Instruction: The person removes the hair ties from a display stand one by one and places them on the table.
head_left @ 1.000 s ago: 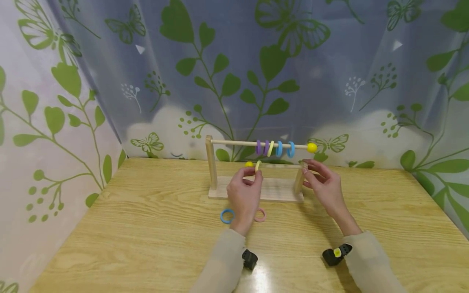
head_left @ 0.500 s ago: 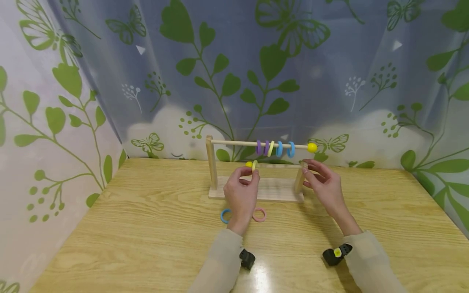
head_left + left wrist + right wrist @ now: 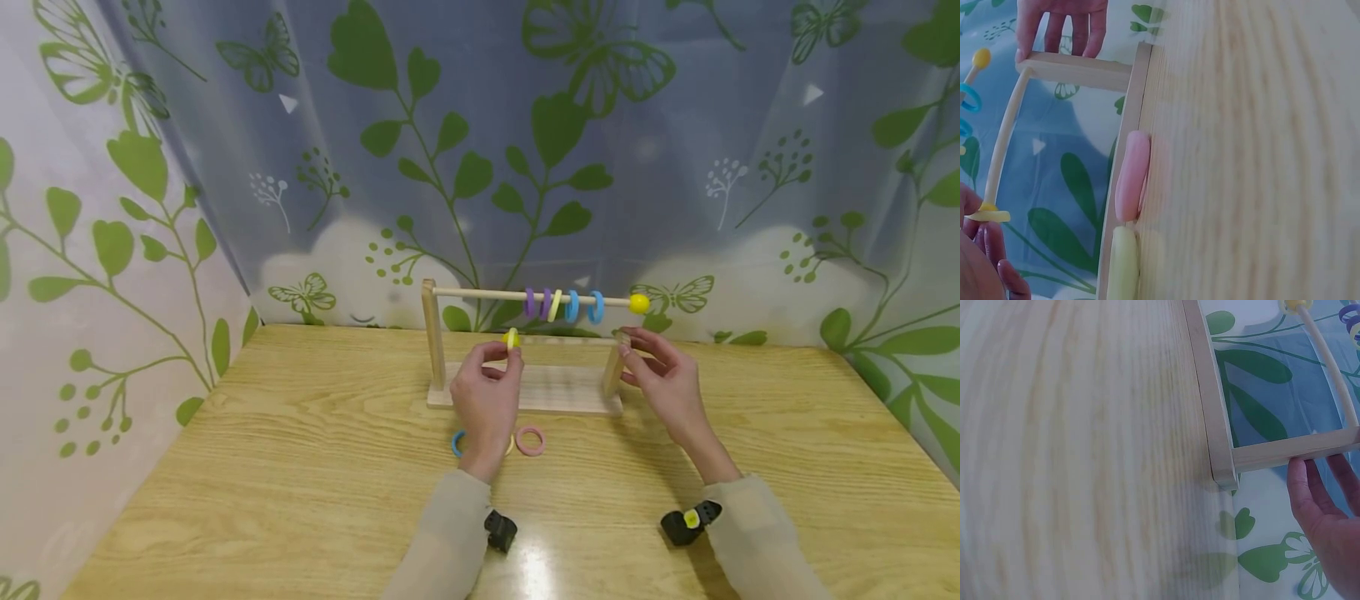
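My left hand [image 3: 487,398] pinches a pale yellow ring [image 3: 512,339] at the yellow bead that ends the lower rod [image 3: 562,340] of a wooden stand [image 3: 570,392]. The ring overlaps the bead; whether it encircles it I cannot tell. At the stand's short right post [image 3: 1297,450], my right hand [image 3: 663,383] holds near the top with thumb and fingertips. On the upper rod [image 3: 476,293] hang several rings: purple, pale yellow and blue. A pink ring [image 3: 531,441], a partly hidden pale yellow ring [image 3: 1124,265] and a blue ring [image 3: 457,444] lie before the stand.
The stand's tall left post [image 3: 433,333] carries the upper rod, which ends in a yellow bead [image 3: 639,303] on the right. Behind the wooden table [image 3: 300,483] hangs a curtain [image 3: 480,167] with leaves and butterflies. A small black camera sits at each wrist.
My left hand has moved left along the lower rod, carrying the pale yellow ring to the bead at its end. The pale yellow ring on the table has come partly into view. My right hand stays put.
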`<state>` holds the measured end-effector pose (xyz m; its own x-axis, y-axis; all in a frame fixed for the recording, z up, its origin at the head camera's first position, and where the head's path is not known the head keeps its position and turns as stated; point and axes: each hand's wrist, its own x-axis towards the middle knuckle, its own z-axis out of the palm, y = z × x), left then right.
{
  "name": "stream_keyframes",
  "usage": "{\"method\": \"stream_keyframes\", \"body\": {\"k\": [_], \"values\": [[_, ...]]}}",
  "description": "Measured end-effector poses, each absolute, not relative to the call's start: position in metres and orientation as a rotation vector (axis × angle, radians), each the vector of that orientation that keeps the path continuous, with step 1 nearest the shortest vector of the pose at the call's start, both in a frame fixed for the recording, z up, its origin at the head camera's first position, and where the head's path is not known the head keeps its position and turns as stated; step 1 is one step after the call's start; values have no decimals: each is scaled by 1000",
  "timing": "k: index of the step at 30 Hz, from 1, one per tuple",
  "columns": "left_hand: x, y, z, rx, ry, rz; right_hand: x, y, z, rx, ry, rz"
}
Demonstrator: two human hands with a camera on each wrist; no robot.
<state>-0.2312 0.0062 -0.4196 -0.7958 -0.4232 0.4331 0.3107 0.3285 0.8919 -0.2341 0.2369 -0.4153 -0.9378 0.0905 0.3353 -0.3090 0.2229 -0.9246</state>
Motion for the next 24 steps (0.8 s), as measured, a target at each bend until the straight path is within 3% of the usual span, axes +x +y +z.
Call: {"method": "stream_keyframes", "body": {"k": [24], "values": [[-231, -17, -417, 138, -1966, -1468, -233, 236, -414, 193, -2166, 1801]]}}
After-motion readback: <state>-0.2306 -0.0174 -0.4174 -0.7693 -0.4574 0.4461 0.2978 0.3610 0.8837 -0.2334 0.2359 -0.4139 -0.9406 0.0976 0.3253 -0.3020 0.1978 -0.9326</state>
